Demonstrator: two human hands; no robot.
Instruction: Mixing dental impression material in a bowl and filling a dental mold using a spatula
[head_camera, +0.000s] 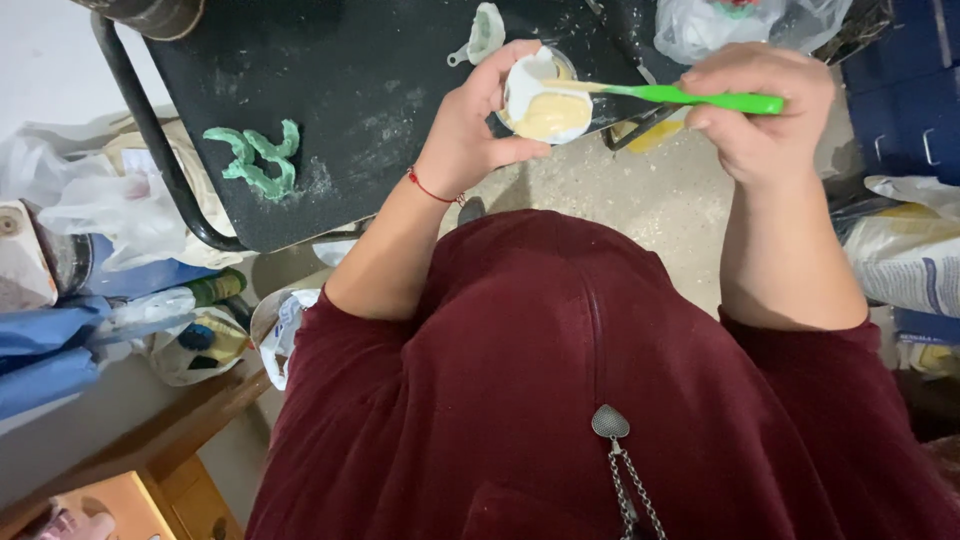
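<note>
My left hand (470, 125) grips a small white cup (545, 100) filled with a pale yellow paste, held up in front of my dark red top. My right hand (765, 105) holds a bright green tool (700, 97) by its handle; its white-coated tip rests in the paste inside the cup. A thin red string circles my left wrist. Both hands hover over the near edge of a black table (340, 120).
A green moulded piece (258, 160) lies on the black table, and a small pale green scoop (482, 33) sits near its far side. Plastic bags (130, 215) and containers crowd the floor at left. More bags (910, 250) lie at right.
</note>
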